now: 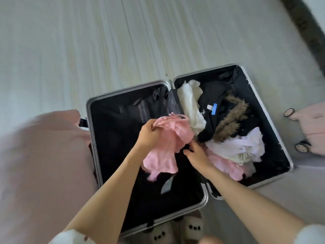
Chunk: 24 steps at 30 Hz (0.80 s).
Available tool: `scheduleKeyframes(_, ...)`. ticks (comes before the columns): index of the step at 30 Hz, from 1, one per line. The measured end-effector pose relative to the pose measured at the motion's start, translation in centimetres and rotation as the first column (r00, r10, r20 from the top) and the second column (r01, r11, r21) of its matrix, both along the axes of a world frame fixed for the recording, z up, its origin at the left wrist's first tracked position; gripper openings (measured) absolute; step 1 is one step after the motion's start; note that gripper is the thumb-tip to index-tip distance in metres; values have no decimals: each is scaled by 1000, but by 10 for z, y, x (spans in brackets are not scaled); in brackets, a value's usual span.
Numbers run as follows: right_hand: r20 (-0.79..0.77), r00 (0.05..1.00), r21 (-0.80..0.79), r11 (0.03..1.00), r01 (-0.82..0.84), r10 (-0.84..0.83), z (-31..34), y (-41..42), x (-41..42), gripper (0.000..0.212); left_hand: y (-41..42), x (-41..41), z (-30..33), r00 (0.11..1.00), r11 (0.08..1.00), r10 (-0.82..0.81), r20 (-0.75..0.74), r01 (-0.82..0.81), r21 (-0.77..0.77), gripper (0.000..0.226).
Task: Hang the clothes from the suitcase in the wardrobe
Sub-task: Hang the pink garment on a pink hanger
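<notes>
The suitcase (91, 138) lies open on the floor so the clothes are easy to reach. The left hand (149, 133) grips a pink top (168, 147) above the empty half, likely to lift it out. The right hand (195, 153) reaches toward the pile, fingers loose, holding nothing.

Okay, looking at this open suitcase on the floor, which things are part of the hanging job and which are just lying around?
Part of the job:
suitcase
pink garment, gripped by the left hand
right hand, beside it
white garment
black fur-trimmed coat
pale lilac garment

Just lying about:
pink case with wheels
slippers
</notes>
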State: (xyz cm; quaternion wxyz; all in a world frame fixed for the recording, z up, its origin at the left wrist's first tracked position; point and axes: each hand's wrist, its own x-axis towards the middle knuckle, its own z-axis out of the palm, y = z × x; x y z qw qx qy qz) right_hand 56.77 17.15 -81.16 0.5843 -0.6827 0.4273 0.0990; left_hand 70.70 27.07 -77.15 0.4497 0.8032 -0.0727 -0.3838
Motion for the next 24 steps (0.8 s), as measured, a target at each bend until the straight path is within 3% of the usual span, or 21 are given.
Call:
scheduleKeyframes(2, 2, 986, 233, 959, 161, -166, 47, 7, -3, 40, 3, -7, 54, 972, 986, 136, -191, -152, -69, 15)
scheduleKeyframes(4, -9, 965, 354, 902, 249, -263, 97, 10, -6, 41, 4, -16, 112, 897, 939, 251, -364, -316, -133, 20)
scheduleKeyframes(6, 12, 953, 438, 858, 267, -303, 150, 9, -11, 48, 6, -21, 169, 802, 866, 348, -485, -473, -161, 18)
scheduleKeyframes(8, 48, 975, 472, 865, 171, -219, 208, 8, -15, 52, 10, -25, 224, 700, 778, 436, -565, -609, -154, 22)
scheduleKeyframes(11, 176, 974, 459, 888, 44, -139, 288, 8, -24, 67, 22, -32, 292, 579, 660, 485, -655, -734, -161, 37)
scheduleKeyframes(12, 225, 965, 422, 906, 28, -135, 306, 10, -25, 63, 24, -34, 306, 556, 641, 470, -686, -749, -167, 41)
scheduleKeyframes(15, 296, 947, 226, 972, 59, -126, 368, 17, -35, 25, 32, -48, 361, 492, 587, 533, -689, -801, -118, 43)
scheduleKeyframes(19, 269, 963, -141, 988, 60, -21, 429, 41, -71, 25, 61, -90, 419, 591, 717, 447, -671, -685, -125, 14)
scheduleKeyframes(24, 266, 963, -161, 983, 92, -47, 473, 84, -133, 26, 89, -150, 451, 841, 922, 344, -418, -387, -18, 9)
